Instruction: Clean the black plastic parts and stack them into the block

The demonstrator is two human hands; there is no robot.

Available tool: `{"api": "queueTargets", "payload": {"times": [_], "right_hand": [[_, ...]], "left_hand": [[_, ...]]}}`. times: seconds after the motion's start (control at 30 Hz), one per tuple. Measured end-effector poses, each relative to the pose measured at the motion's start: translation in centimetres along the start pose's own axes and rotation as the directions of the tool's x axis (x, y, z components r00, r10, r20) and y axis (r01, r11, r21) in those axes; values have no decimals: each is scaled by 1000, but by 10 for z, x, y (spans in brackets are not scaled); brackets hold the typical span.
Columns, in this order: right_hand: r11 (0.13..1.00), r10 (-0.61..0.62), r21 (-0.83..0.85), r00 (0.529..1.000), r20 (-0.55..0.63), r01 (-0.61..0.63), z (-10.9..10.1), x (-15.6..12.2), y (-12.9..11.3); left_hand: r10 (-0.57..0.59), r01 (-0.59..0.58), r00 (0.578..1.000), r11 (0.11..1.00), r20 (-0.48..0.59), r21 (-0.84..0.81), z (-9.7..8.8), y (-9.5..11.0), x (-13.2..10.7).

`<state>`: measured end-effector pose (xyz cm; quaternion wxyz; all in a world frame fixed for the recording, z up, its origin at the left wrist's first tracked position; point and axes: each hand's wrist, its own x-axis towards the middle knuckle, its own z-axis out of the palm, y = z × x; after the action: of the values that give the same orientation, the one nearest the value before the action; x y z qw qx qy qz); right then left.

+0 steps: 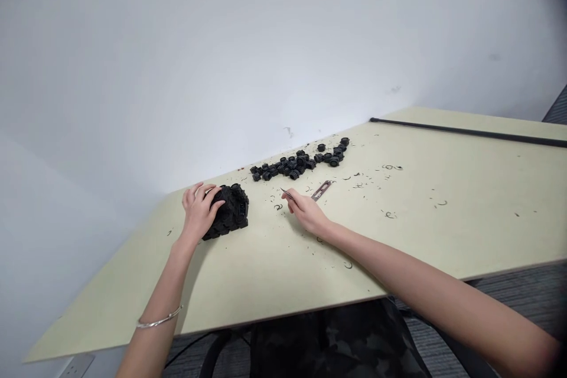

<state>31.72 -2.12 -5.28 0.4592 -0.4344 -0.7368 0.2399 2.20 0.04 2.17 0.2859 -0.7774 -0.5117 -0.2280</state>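
Right hand, one tweezers, left hand, one black clump

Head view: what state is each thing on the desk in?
Left hand, cupped on the black clump.
Right hand, pinching the pointed metal tool.
Black clump, small parts gathered in one heap.
Pointed metal tool, held.
Loose black parts, spread in a straggling row.
Metal strip, lying flat.
Black rod, lying on the far side.
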Motion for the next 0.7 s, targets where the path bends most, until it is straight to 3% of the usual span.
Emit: {"api": "queueTargets", "payload": {"times": [0.13, 0.7], "right_hand": [[1000, -5, 0, 1000, -13, 5, 1, 1, 1], [1000, 13, -8, 1000, -24, -13, 1, 1, 2]], "left_hand": [[-38, 40, 999, 998, -39, 58, 3, 2, -2], [-21, 18, 999, 995, 31, 97, 8, 0, -8]]}}
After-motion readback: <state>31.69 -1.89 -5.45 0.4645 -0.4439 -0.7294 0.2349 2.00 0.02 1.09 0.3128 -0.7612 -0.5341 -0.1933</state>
